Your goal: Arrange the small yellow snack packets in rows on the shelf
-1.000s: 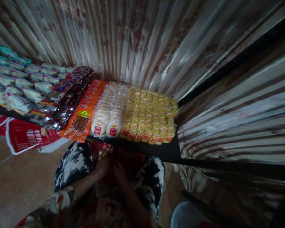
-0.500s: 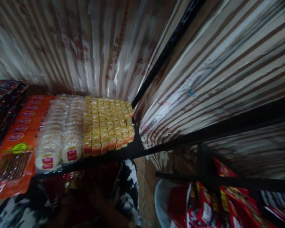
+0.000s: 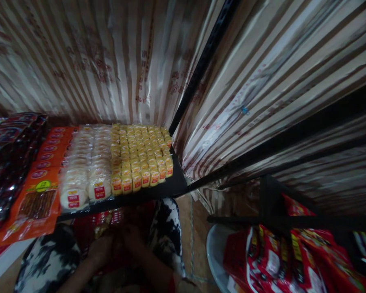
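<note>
Deep in shadow under the shelf (image 3: 177, 179), my left hand (image 3: 101, 247) and my right hand (image 3: 132, 236) are close together between my knees. Their fingers are too dark to make out, and I cannot tell whether they hold anything. Just beyond the left hand lie shiny gold and red packets (image 3: 105, 224). On the shelf above stand rows of small yellow packets (image 3: 142, 162). Beside them are two rows of clear-wrapped white round packs (image 3: 75, 195), then overlapping orange packets (image 3: 38, 203) with brown sticks showing through a window.
Dark glossy packets (image 3: 12, 162) are stacked at the shelf's left end. A striped curtain (image 3: 110, 61) hangs behind, with a black metal post (image 3: 198, 65) at the corner. At lower right, a pale basin (image 3: 215, 252) stands near red snack bags (image 3: 271, 256) under a black rail (image 3: 262, 158).
The view has shifted left and tilted slightly, so the shelf goods appear farther right. My hands and forearms show more clearly at the bottom now. The goods on the shelf look unchanged.
</note>
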`<action>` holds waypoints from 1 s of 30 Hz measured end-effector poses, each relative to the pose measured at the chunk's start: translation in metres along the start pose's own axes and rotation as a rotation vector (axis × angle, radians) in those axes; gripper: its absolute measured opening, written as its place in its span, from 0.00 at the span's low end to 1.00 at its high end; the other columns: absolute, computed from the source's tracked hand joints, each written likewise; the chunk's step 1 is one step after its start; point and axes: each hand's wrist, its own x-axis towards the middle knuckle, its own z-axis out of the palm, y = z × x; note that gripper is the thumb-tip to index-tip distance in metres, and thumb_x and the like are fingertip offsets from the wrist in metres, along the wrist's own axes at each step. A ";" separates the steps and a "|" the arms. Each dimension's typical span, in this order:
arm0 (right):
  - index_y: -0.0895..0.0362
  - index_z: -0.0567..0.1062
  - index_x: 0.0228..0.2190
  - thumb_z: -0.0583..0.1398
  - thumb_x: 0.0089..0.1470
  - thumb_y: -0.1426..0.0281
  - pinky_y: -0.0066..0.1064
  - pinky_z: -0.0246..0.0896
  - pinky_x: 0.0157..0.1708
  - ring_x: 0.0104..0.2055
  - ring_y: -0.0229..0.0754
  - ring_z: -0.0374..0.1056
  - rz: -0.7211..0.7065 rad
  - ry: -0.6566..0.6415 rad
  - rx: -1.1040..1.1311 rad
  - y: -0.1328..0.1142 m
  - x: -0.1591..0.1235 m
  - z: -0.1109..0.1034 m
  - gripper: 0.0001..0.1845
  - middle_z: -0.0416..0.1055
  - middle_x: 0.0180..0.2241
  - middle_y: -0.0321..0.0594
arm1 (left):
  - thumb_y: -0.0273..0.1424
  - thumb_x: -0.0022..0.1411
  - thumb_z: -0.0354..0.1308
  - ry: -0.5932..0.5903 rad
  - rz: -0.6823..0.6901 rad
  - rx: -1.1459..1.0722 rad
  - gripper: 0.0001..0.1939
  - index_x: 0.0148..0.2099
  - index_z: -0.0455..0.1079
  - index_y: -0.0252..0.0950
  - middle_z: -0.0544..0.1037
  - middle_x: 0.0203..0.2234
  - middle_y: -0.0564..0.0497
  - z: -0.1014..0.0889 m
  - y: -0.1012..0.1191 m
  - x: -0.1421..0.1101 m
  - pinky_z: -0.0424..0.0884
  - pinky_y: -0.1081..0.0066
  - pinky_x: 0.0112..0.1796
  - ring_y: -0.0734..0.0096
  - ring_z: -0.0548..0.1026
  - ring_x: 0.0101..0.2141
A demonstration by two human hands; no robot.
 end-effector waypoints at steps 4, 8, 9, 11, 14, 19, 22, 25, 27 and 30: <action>0.58 0.76 0.35 0.51 0.48 0.73 0.34 0.61 0.45 0.43 0.44 0.69 -0.136 0.118 0.003 -0.026 -0.019 -0.019 0.16 0.74 0.37 0.42 | 0.38 0.54 0.52 0.108 0.150 -0.611 0.18 0.44 0.71 0.38 0.77 0.41 0.45 -0.022 0.016 -0.021 0.67 0.67 0.43 0.60 0.73 0.44; 0.55 0.75 0.38 0.54 0.49 0.67 0.37 0.59 0.49 0.45 0.46 0.67 -0.223 0.201 0.103 -0.050 -0.041 -0.051 0.15 0.74 0.40 0.41 | 0.42 0.46 0.60 0.111 0.241 -1.239 0.23 0.43 0.71 0.35 0.78 0.37 0.46 -0.047 0.042 -0.045 0.69 0.68 0.39 0.60 0.74 0.39; 0.55 0.74 0.39 0.56 0.48 0.64 0.38 0.58 0.49 0.46 0.46 0.67 -0.233 0.193 0.156 -0.055 -0.046 -0.058 0.16 0.73 0.42 0.41 | 0.41 0.46 0.61 0.112 0.248 -1.341 0.23 0.44 0.71 0.35 0.78 0.37 0.47 -0.054 0.049 -0.050 0.68 0.68 0.38 0.62 0.74 0.38; 0.54 0.74 0.40 0.59 0.47 0.59 0.38 0.59 0.49 0.47 0.47 0.66 -0.238 0.118 0.258 -0.065 -0.057 -0.071 0.18 0.73 0.43 0.41 | 0.37 0.47 0.62 0.082 0.293 -1.509 0.22 0.46 0.69 0.35 0.78 0.36 0.48 -0.068 0.065 -0.060 0.68 0.71 0.35 0.66 0.74 0.34; 0.55 0.74 0.41 0.59 0.48 0.54 0.39 0.62 0.45 0.44 0.46 0.68 -0.194 0.017 0.453 -0.076 -0.075 -0.085 0.22 0.73 0.40 0.41 | 0.34 0.48 0.62 0.044 0.369 -1.647 0.21 0.45 0.69 0.34 0.77 0.32 0.49 -0.083 0.087 -0.068 0.67 0.74 0.30 0.72 0.73 0.28; 0.55 0.74 0.39 0.61 0.47 0.55 0.33 0.65 0.34 0.36 0.44 0.70 -0.166 0.016 0.717 -0.082 -0.092 -0.097 0.21 0.74 0.36 0.40 | 0.32 0.50 0.61 0.029 0.450 -1.647 0.16 0.43 0.68 0.33 0.76 0.29 0.50 -0.088 0.113 -0.067 0.67 0.75 0.27 0.73 0.73 0.26; 0.55 0.75 0.36 0.63 0.44 0.57 0.31 0.64 0.33 0.34 0.42 0.70 -0.219 0.089 0.752 -0.079 -0.092 -0.102 0.19 0.75 0.34 0.39 | 0.31 0.50 0.61 0.029 0.452 -1.588 0.17 0.43 0.68 0.34 0.76 0.31 0.50 -0.087 0.121 -0.064 0.68 0.74 0.29 0.71 0.74 0.29; 0.55 0.76 0.34 0.64 0.43 0.57 0.31 0.63 0.33 0.32 0.41 0.69 -0.263 0.165 0.757 -0.076 -0.088 -0.108 0.18 0.75 0.31 0.38 | 0.33 0.49 0.61 0.067 0.448 -1.532 0.18 0.44 0.68 0.34 0.76 0.33 0.50 -0.090 0.129 -0.062 0.70 0.72 0.34 0.70 0.74 0.32; 0.55 0.76 0.33 0.65 0.41 0.56 0.31 0.63 0.31 0.30 0.41 0.69 -0.275 0.210 0.746 -0.076 -0.084 -0.112 0.18 0.75 0.29 0.37 | 0.35 0.48 0.61 0.152 0.396 -1.426 0.19 0.42 0.68 0.34 0.76 0.30 0.51 -0.096 0.138 -0.059 0.69 0.73 0.32 0.72 0.73 0.30; 0.54 0.76 0.35 0.63 0.44 0.55 0.32 0.64 0.31 0.30 0.41 0.69 -0.344 0.239 0.690 -0.083 -0.079 -0.119 0.18 0.75 0.30 0.37 | 0.37 0.44 0.63 0.286 0.358 -1.195 0.19 0.39 0.68 0.32 0.72 0.22 0.55 -0.112 0.155 -0.053 0.65 0.76 0.25 0.77 0.69 0.22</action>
